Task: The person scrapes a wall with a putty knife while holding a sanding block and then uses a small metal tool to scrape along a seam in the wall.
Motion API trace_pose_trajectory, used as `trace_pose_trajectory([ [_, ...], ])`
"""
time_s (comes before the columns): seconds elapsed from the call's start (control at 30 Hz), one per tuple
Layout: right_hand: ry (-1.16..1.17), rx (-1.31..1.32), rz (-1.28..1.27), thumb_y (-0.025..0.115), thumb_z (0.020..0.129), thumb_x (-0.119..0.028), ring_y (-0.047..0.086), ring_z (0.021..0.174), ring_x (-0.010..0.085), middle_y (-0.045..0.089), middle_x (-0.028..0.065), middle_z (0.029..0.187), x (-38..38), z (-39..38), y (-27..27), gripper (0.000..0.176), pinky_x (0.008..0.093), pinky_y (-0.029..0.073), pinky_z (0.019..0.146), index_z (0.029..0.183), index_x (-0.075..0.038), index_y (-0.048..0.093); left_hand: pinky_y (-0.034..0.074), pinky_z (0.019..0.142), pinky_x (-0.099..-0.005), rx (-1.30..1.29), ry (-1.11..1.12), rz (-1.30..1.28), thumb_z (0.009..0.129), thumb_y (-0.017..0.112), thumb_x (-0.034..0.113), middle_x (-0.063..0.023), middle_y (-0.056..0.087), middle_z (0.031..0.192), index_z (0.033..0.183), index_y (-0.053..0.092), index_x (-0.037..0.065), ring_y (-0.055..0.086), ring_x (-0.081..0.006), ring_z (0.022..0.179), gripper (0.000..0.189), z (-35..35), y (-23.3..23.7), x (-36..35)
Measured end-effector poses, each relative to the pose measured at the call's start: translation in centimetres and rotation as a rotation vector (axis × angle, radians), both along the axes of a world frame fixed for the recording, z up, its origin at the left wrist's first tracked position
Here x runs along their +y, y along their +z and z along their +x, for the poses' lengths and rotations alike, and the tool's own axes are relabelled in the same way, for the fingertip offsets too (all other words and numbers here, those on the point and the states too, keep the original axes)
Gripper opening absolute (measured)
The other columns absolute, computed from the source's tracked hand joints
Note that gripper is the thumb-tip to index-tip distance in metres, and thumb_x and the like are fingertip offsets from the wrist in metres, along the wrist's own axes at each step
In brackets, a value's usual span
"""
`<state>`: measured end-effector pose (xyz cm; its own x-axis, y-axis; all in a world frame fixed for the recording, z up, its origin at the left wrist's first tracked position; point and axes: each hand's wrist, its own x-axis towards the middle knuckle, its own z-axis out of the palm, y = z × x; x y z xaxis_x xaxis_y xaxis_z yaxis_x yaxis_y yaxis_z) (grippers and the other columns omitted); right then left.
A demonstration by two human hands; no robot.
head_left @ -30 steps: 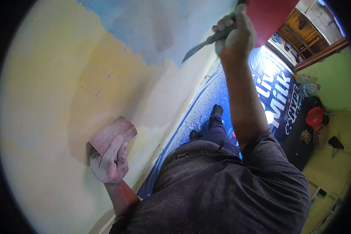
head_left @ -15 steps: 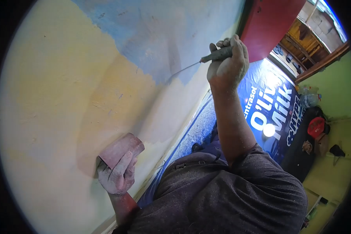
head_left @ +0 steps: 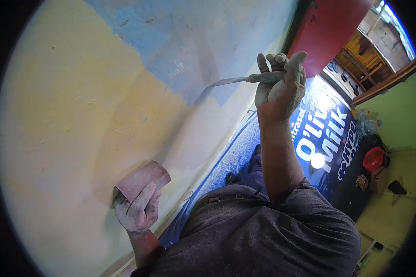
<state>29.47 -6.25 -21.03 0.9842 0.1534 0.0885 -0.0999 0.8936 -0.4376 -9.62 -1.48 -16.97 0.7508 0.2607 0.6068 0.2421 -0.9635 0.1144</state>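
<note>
In my left hand [head_left: 138, 212], dusty and closed, is a curved reddish-brown sheet of sandpaper [head_left: 143, 180], with the thumb pressed on its near face. It sits close to the lower part of the wall [head_left: 69, 152]; whether it touches cannot be made out. My right hand [head_left: 282, 87], palm turned toward me, grips the dark handle of a putty knife [head_left: 266, 77] under the thumb, its other fingers loosely curled. The thin blade points left toward the blue patch [head_left: 180, 51] of the wall, and its shadow falls there. Pale dust coats both hands.
A red door panel [head_left: 326, 32] stands at the wall's far end. A blue printed banner [head_left: 326, 120] covers the floor. Along the right lie a plastic bottle [head_left: 367, 125], a red round object [head_left: 373, 158] and a box [head_left: 379, 177]. Sandals [head_left: 345, 76] rest near the doorway.
My right hand has shifted slightly right and down, and the putty knife has turned so its blade shows broader and nearly level. The left hand with the sandpaper has barely moved.
</note>
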Motion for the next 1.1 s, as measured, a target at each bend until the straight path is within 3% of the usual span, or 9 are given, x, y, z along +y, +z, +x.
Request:
trace_pose_trajectory([
  [0.17,0.120,0.065,-0.034,0.077,0.104,-0.052,0.065,0.061,0.0210,0.062,0.0042,0.070,1.6,-0.5,-2.0,0.047,0.0511,0.065,0.079,0.090,-0.014,0.053,0.063,0.078,-0.0429,-0.020,0.004,-0.007,0.092,0.089,0.007,-0.0153,0.082,0.101,0.122,0.078,0.009,0.081,-0.0363,0.088,0.032,0.5,0.2,0.0],
  [0.3,0.146,-0.045,-0.148,0.078,0.105,-0.047,0.055,0.051,0.0151,0.056,0.0023,0.064,1.6,-1.3,-3.5,0.045,0.0423,0.062,0.066,0.088,-0.014,0.053,0.063,0.079,-0.0424,-0.014,-0.008,-0.007,0.092,0.088,0.007,-0.0158,0.081,0.101,0.121,0.077,0.009,0.081,-0.0361,0.087,0.031,0.6,0.2,0.0],
  [0.33,0.091,-0.104,-0.092,0.076,0.109,-0.038,0.054,0.050,0.0152,0.056,0.0017,0.065,1.5,-0.8,-2.8,0.036,0.0398,0.060,0.062,0.090,-0.013,0.056,0.063,0.079,-0.0423,0.000,-0.005,-0.007,0.092,0.088,0.008,-0.0158,0.081,0.101,0.121,0.077,0.009,0.081,-0.0361,0.087,0.031,0.6,0.4,0.0],
  [0.5,0.065,-0.275,0.037,0.068,0.113,-0.022,0.064,0.081,0.0192,0.066,0.0050,0.089,-1.2,1.7,0.7,0.012,0.0449,0.058,0.079,0.106,-0.013,0.069,0.062,0.079,-0.0475,0.012,-0.018,-0.005,0.094,0.086,0.009,-0.0160,0.080,0.103,0.121,0.076,0.005,0.078,-0.0402,0.089,0.029,0.3,0.2,0.0],
  [0.53,0.057,-0.175,0.104,0.064,0.115,-0.025,0.062,0.076,0.0199,0.065,0.0052,0.085,-1.1,1.3,1.7,0.019,0.0442,0.057,0.075,0.101,-0.014,0.066,0.062,0.080,-0.0476,0.010,-0.013,-0.005,0.094,0.086,0.009,-0.0160,0.080,0.102,0.121,0.076,0.005,0.078,-0.0401,0.089,0.029,0.2,0.1,-0.1],
  [0.63,0.180,-0.335,0.092,0.059,0.118,-0.028,0.058,0.071,0.0202,0.061,0.0057,0.081,-0.6,1.2,0.0,0.028,0.0430,0.054,0.069,0.095,-0.012,0.061,0.062,0.080,-0.0478,0.028,-0.005,-0.002,0.094,0.087,0.009,-0.0159,0.080,0.102,0.121,0.076,0.005,0.079,-0.0396,0.089,0.029,0.1,0.0,0.0],
  [0.8,0.266,-0.280,0.103,0.043,0.119,-0.035,0.035,0.047,0.0163,0.034,0.0015,0.055,-0.4,1.0,-0.5,0.056,0.0360,0.037,0.049,0.067,-0.016,0.037,0.062,0.080,-0.0476,0.048,-0.013,0.004,0.094,0.087,0.010,-0.0160,0.081,0.103,0.121,0.076,0.005,0.079,-0.0391,0.089,0.029,0.2,0.4,0.2],
  [1.03,0.287,-0.267,0.092,0.046,0.112,-0.026,0.030,0.041,0.0177,0.031,0.0007,0.051,0.0,0.8,-1.3,0.047,0.0377,0.035,0.044,0.067,-0.018,0.039,0.062,0.080,-0.0451,0.020,0.039,-0.006,0.092,0.088,0.008,-0.0158,0.081,0.101,0.120,0.078,0.009,0.079,-0.0379,0.086,0.030,0.2,-0.1,-0.1],
  [1.1,0.379,-0.115,0.073,0.048,0.110,-0.024,0.030,0.040,0.0183,0.030,0.0006,0.051,1.3,-0.4,-2.7,0.045,0.0387,0.033,0.042,0.066,-0.016,0.040,0.062,0.081,-0.0441,0.018,0.044,-0.015,0.090,0.089,0.008,-0.0154,0.082,0.101,0.120,0.079,0.011,0.079,-0.0370,0.086,0.031,0.2,-0.2,-0.1],
])
